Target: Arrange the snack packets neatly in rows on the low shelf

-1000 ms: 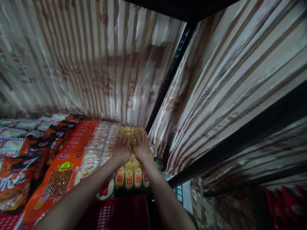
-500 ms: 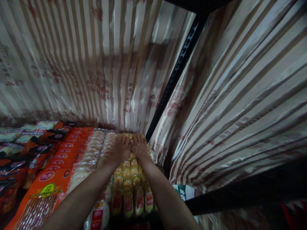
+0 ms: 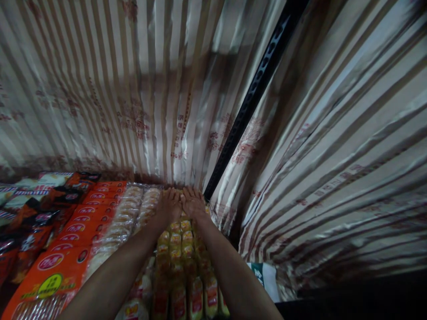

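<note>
My left hand (image 3: 170, 206) and my right hand (image 3: 193, 203) lie side by side, palms down, at the back of a shelf. Both are open, with the fingers stretched toward the striped sheet behind. Under them are rows of small yellow wrapped snack packs (image 3: 182, 253) with red labels at the front; the hands cover the rearmost ones. Just left of my left hand run two rows of clear-wrapped pale round pastries (image 3: 128, 213), partly hidden by my left forearm.
Orange snack packs (image 3: 76, 226) stand in a row at the left, with black-and-orange bags (image 3: 40, 224) beyond. A striped sheet (image 3: 160, 111) hangs behind. A dark perforated metal post (image 3: 247, 102) rises at the back corner. A white and green package (image 3: 265, 278) lies right of my right forearm.
The view has shifted slightly, so the goods sit a little lower and further left. Both hands stay flat on the rear yellow packs.
</note>
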`<action>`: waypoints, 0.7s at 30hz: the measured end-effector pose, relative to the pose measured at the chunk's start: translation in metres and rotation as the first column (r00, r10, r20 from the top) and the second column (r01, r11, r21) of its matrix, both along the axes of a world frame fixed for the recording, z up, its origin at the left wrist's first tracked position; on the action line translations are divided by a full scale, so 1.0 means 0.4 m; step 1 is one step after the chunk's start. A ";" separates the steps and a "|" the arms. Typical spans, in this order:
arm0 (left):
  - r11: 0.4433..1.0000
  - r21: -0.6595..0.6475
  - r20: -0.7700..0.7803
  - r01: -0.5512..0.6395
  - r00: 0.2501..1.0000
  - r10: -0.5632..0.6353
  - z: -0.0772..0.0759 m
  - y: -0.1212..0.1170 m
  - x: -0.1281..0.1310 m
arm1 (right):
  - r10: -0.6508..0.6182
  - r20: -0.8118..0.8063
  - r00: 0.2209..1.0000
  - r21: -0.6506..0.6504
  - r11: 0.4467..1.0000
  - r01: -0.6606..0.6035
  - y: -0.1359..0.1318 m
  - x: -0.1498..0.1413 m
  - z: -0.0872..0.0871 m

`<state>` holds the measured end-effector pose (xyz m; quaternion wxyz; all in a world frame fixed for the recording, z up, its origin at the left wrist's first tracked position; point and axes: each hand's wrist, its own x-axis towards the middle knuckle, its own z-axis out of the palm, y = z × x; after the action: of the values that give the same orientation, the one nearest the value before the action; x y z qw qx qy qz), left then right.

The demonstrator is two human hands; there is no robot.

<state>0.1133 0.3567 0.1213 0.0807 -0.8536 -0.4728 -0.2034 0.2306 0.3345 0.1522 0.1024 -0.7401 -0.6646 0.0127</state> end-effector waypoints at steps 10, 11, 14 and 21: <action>0.999 -0.027 -0.033 0.022 0.999 -0.023 0.007 -0.011 -0.006 | 0.003 0.013 1.000 0.040 0.999 -0.003 -0.010 -0.007 -0.013; 0.999 -0.034 -0.028 0.009 1.000 -0.010 0.013 -0.016 -0.006 | -0.013 0.016 1.000 0.043 0.999 0.012 -0.013 -0.007 -0.010; 0.994 -0.095 -0.020 -0.051 0.999 0.049 0.039 -0.040 -0.004 | -0.078 0.015 0.997 0.034 0.996 0.077 -0.029 -0.007 0.005; 0.951 -0.297 -0.093 -0.082 0.994 0.057 0.055 -0.085 0.002 | -0.094 0.014 0.995 -0.040 0.995 0.094 -0.068 0.003 0.014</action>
<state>0.1140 0.3229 0.1434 -0.0231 -0.8464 -0.5242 -0.0907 0.2317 0.3073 0.1578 0.0839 -0.7725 -0.6292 0.0168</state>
